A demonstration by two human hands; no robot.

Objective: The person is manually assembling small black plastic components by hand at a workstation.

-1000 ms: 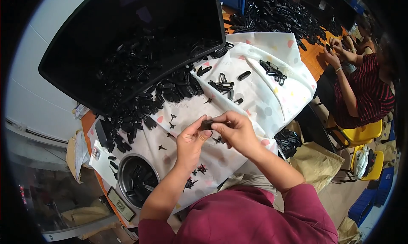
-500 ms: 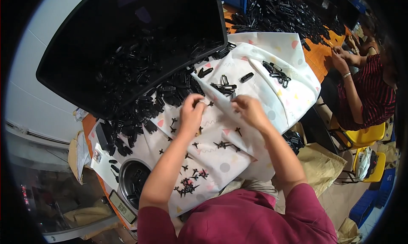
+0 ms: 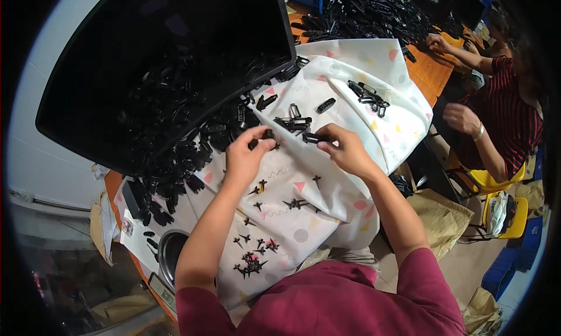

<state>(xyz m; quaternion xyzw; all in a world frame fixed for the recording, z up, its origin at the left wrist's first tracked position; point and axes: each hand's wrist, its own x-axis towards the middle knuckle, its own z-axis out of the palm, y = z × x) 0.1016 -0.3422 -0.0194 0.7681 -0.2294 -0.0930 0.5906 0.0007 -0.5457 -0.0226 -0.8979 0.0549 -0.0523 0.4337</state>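
Observation:
Over the white patterned cloth (image 3: 304, 225), my right hand (image 3: 350, 153) pinches a narrow black plastic frame (image 3: 314, 138) that points toward the left. My left hand (image 3: 242, 159) is closed on a small black plastic part (image 3: 267, 135), mostly hidden by the fingers. The two hands are apart. Just beyond them lies a little group of black plastic frames (image 3: 294, 123), with a single black oblong piece (image 3: 326, 105) to its right. Small spiky black pieces (image 3: 251, 264) are scattered on the cloth nearer to me, several of them clustered.
A large black bin (image 3: 175, 61) tips toward me at the far left, black parts (image 3: 175, 160) spilling from it. More frames (image 3: 369, 97) lie at the cloth's right. A metal bowl (image 3: 169, 254) stands at left. A co-worker in a striped shirt (image 3: 508, 114) sits right, beside a black pile (image 3: 374, 20).
My right hand now grips a black frame, and a black part shows in my left hand. The co-worker's hands have moved apart, one reaching onto the orange table. The whole view has shifted slightly.

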